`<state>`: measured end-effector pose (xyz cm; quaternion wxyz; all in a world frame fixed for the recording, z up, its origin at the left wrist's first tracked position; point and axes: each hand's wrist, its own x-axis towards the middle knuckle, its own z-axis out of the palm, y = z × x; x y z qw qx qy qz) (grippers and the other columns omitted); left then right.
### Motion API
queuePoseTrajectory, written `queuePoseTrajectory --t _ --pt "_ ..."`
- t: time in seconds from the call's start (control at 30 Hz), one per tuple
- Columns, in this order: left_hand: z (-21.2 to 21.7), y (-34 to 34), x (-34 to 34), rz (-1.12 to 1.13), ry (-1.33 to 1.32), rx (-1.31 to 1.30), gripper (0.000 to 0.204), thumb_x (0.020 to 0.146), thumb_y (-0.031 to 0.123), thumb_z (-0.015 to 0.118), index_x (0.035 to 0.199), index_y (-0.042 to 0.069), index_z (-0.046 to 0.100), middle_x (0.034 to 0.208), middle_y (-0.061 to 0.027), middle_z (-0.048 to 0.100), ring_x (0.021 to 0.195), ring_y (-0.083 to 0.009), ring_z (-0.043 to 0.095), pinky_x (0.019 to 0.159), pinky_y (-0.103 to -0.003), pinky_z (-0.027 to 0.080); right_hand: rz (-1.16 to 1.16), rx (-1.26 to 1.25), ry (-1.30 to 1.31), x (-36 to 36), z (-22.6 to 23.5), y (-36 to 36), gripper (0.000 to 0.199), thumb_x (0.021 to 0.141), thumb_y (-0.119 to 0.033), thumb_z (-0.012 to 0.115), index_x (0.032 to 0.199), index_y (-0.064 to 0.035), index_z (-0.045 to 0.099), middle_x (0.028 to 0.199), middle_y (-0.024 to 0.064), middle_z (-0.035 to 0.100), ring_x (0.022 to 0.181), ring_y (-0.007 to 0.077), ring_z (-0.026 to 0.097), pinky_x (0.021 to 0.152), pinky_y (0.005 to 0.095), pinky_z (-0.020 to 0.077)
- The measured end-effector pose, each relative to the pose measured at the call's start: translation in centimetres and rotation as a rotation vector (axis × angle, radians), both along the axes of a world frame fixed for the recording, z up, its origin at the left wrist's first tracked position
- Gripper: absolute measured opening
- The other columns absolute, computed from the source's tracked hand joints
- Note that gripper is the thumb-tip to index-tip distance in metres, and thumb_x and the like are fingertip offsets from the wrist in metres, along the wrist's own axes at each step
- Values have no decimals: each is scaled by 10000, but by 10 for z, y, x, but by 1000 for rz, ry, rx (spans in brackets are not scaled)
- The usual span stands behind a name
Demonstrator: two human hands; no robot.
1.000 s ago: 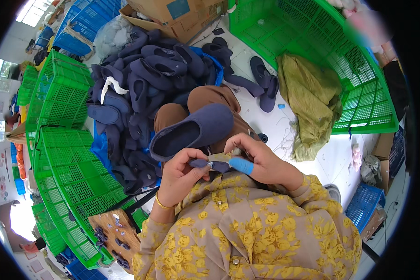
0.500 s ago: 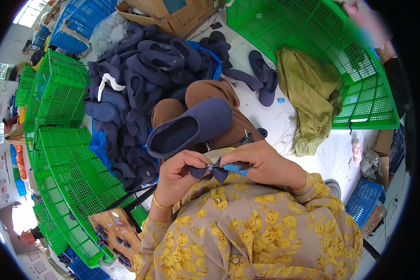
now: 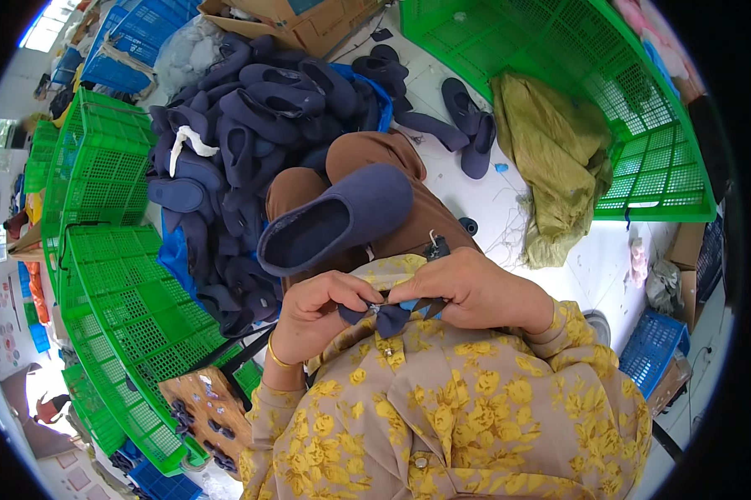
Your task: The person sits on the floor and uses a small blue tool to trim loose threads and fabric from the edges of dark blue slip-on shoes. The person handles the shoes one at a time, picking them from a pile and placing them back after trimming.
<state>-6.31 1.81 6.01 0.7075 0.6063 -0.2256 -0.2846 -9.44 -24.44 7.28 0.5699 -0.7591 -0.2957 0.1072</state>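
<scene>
My left hand (image 3: 317, 315) pinches one side of a small dark blue fabric bow (image 3: 391, 322) with a light, shiny bit at its middle. Close against it, my right hand (image 3: 480, 290) is closed, thumb and fingertips meeting just above the bow. Something thin, perhaps a needle, shows between the fingertips, too small to make out. Blue wrapping covers part of a right finger. On my lap, just beyond both hands, rests a dark blue slipper (image 3: 374, 202), its opening facing up and left.
A heap of dark blue slippers (image 3: 263, 100) lies ahead on the left. Green crates (image 3: 113, 308) stand at left, another green crate (image 3: 542, 42) far right, with an olive cloth sack (image 3: 550, 158) against it. A wooden board (image 3: 196, 392) at lower left carries several small bows.
My right thumb and fingers have shifted left, closer to my left fingertips. The bow has turned slightly and hangs lower between the hands. The slipper stays on my lap.
</scene>
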Motion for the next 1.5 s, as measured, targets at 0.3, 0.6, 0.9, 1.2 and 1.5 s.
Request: queuePoseTrajectory --t 0.3,0.6,0.9,1.2,1.5 --pt "-3 0 1 -8 -6 -12 114 823 -87 678 863 17 651 1013 -129 694 933 -204 670 838 -312 533 60 -39 -11 1 6 -3 651 586 78 599 1215 -84 650 851 119 669 752 329 645 646 359 510" --pt "-7 1 1 -72 16 6 99 837 -75 694 875 6 653 1017 -160 684 948 -227 678 864 -332 555 124 -175 -27 5 17 -2 458 680 25 638 1123 -79 689 886 128 699 811 327 665 673 388 526" --pt "-6 -8 -13 -41 176 32 111 832 -103 677 875 -5 647 999 -135 681 907 -189 666 845 -302 545 164 -133 92 3 4 -5 452 690 50 602 1102 -114 690 912 108 704 851 316 668 716 377 527" --pt "-6 -12 -20 -9 253 119 75 846 -71 678 883 -15 647 956 -85 696 905 -145 656 817 -274 529 127 -89 145 -6 -7 0 391 713 77 571 1050 -83 688 952 112 709 890 312 675 757 374 537" --pt "-15 -11 -25 -12 341 95 126 871 -31 672 993 -9 650 1023 -54 675 940 -109 620 850 -245 503 110 -131 159 -13 -19 1 425 706 85 556 1081 -78 672 975 118 703 908 323 667 769 387 532"
